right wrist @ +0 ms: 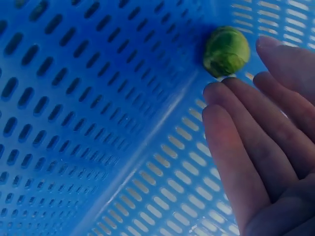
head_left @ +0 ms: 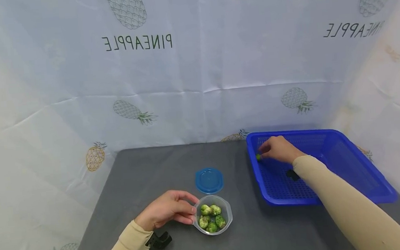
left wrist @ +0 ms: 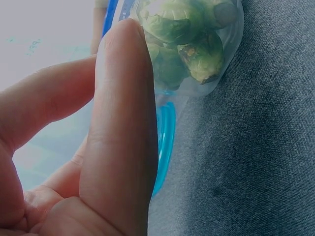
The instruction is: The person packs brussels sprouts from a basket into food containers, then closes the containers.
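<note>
A clear plastic container [head_left: 230,214] stands on the table with several Brussels sprouts [head_left: 212,227] inside. My left hand [head_left: 173,208] is at its left rim, holding it between thumb and fingers; the thumb [left wrist: 123,108] covers part of the container in the left wrist view. My right hand [head_left: 278,150] reaches into the blue plastic basket [head_left: 321,199], at its left end. There a single green Brussels sprout [right wrist: 227,51] lies against the basket's wall. The fingers [right wrist: 236,142] are extended, with their tips right at the sprout and the thumb apart from them.
A round blue lid [head_left: 209,180] lies on the grey table [head_left: 146,169] just behind the container. The basket's raised perforated walls surround my right hand. A white curtain [head_left: 195,70] printed with pineapples hangs behind the table and along both sides.
</note>
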A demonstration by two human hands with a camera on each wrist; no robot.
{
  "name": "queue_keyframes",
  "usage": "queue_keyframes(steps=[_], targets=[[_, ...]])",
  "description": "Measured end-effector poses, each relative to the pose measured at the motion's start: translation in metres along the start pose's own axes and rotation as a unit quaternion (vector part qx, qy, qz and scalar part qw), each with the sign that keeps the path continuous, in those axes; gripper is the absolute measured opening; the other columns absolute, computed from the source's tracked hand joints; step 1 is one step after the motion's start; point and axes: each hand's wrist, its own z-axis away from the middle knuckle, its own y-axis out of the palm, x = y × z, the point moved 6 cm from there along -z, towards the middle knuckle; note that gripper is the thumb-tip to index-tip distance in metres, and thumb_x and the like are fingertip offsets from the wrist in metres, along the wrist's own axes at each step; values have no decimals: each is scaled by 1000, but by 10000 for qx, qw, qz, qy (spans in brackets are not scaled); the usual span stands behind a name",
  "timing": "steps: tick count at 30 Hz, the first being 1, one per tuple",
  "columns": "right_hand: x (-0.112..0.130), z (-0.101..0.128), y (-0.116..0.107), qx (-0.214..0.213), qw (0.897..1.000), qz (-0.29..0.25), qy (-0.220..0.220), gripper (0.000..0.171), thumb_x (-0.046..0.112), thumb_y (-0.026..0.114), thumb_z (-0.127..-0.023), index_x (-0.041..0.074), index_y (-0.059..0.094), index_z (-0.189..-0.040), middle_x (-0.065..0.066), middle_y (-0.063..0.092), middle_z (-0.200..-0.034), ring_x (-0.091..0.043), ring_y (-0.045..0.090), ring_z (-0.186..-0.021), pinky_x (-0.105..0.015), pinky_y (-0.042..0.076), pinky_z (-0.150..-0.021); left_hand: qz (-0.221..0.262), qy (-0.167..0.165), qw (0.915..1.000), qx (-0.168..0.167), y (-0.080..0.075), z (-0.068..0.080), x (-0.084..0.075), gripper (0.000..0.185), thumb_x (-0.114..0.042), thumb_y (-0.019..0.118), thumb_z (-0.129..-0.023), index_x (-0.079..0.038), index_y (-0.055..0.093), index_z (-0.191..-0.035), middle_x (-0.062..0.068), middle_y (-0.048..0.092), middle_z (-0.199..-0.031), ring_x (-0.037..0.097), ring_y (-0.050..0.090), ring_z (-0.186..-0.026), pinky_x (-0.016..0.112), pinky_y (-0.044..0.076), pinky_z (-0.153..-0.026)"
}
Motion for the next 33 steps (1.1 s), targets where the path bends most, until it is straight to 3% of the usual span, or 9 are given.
queue_keyframes(steps=[12, 26, 33], targets=[[2, -5, 5, 118, 9998, 175, 18, 25, 14, 81, -95, 2, 83, -118, -18, 81, -119, -39, 76, -113, -54, 66, -94, 4, -12, 10000, 71, 0, -1, 1, 41, -6, 74, -98, 8, 65, -135, 6, 81, -92, 14, 79, -81, 31, 70, -79], [3, -12, 12, -246, 9983, 496, 201, 27, 18, 89, -88, 2, 84, -110, -17, 82, -111, -39, 77, -106, -57, 64, -94, 66, -27, 9999, 72, 0, -2, 2, 40, -6, 74, -98, 7, 65, -135, 6, 81, -92, 14, 80, -81, 31, 70, -79], [1, -9, 9, -213, 9992, 288, 168, 24, 19, 86, -92, 6, 85, -111, -13, 83, -111, -37, 77, -108, -54, 65, -94, 51, -3, 10000, 64, -1, -2, 2, 40, -7, 74, -98, 7, 65, -135, 7, 81, -92, 14, 79, -81, 32, 70, -80]])
